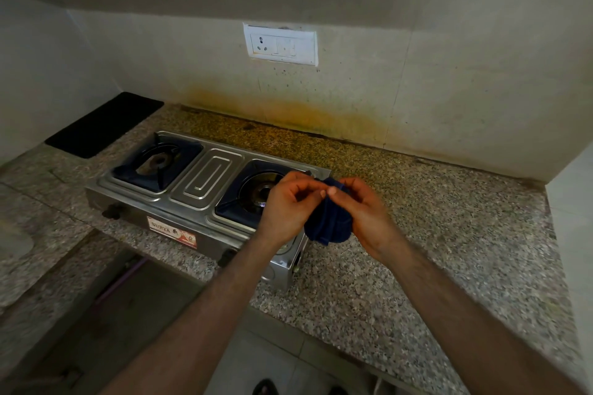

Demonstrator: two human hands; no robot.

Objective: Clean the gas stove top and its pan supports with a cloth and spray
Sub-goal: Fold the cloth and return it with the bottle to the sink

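Both hands pinch one dark blue cloth (327, 221), left hand (288, 208) and right hand (362, 215) gripping it above the right end of the stove (205, 179). I see no spray bottole, though it may sit out of view. If I loosen either grip, I judge the cloth could drop onto the right burner (260, 192) or snag its pan support.
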